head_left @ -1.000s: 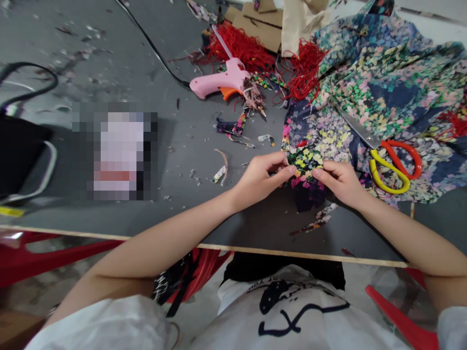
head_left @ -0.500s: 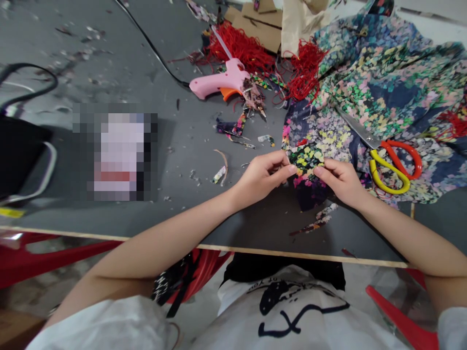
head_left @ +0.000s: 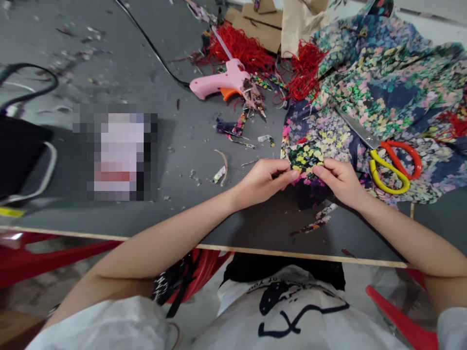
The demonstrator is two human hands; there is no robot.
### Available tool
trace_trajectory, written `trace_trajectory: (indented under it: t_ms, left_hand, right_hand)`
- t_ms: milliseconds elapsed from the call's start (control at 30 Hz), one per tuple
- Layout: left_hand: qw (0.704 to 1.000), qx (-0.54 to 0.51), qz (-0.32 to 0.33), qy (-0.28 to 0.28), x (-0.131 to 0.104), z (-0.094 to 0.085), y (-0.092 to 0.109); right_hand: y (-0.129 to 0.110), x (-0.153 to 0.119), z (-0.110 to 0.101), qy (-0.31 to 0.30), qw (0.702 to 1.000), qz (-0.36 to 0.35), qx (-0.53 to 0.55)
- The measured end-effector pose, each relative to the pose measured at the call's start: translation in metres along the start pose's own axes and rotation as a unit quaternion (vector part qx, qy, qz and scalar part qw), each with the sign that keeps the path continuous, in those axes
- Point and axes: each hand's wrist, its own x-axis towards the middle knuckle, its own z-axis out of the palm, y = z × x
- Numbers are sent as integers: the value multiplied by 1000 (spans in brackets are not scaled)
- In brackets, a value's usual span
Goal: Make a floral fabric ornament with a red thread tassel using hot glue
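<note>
Between my hands is a piece of dark floral fabric (head_left: pixel 305 158) with yellow, green and pink flowers. My left hand (head_left: pixel 264 180) pinches its left edge, thumb on top. My right hand (head_left: pixel 339 180) grips the right edge in the same way, with the thumb pressed near the lower corner. Beneath and behind it lies a large crumpled floral cloth (head_left: pixel 394 97). Scissors (head_left: pixel 390 160) with one red and one yellow handle rest on that cloth, to the right of my right hand.
A pink glue gun (head_left: pixel 219 82) with an orange trigger lies beyond my left hand, its cord (head_left: pixel 149 43) running to the back. Red thread (head_left: pixel 248 51) is heaped near cardboard (head_left: pixel 262 24). Fabric scraps (head_left: pixel 231 126) dot the grey table. At left are a pixelated object (head_left: pixel 122 150) and a black bag (head_left: pixel 22 155).
My left hand has shifted slightly down, its thumb a little further right along the fabric's lower edge. My right hand and the things on the table look the same.
</note>
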Motion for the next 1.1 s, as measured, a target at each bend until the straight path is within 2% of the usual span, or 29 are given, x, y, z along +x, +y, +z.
trace_trajectory:
  t_ms: [267,467,700,833,933,1100]
  left_hand:
    - [998,-51,-19,40,0,-2,5]
    - [996,-82,-37,27,-1,-1,2]
    - [992,-102,-64,43,2,2,-2]
    - [992,-107,-64,15,2,1,-3]
    - [995,-86,-48,-16,1,1,-3]
    - [998,-55,-27,-22,0,2,-2]
  right_hand:
    - [1,0,-1,-25,999,-13,24]
    - [-1,0,-1,-11,1000,-20,2]
    - [-1,1,-2,-27,999,-19,6]
    - [-1,0,-2,-38,998,-9,42]
    - [0,-1,-1,-23,998,2,55]
    - [0,0,-1,-18,999,-1,29]
